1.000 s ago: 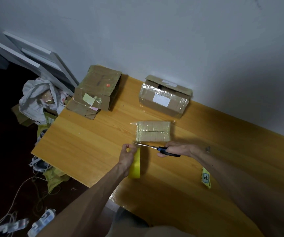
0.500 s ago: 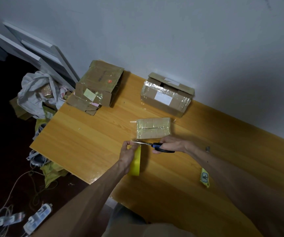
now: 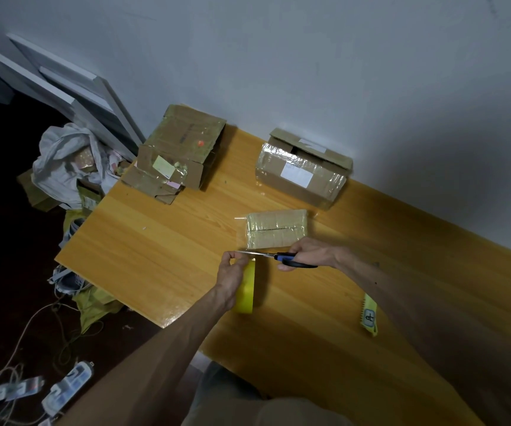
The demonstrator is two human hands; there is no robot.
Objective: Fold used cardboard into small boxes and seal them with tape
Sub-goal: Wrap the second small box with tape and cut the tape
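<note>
Two hands meet in the middle of the frame. The left hand curls round the yellow tape roll, and its finger and thumb seem to pinch the loose end. The right hand grips the scissors, with the blades at the strip. Just beyond them on the counter lies one small box, already wrapped in tape; I judge only this cut is left. Farther up, an open box and a worn box wait.

The small cardboard box lies flat, wrapped in tape (yellow tape roll stands on edge nearby).
</note>
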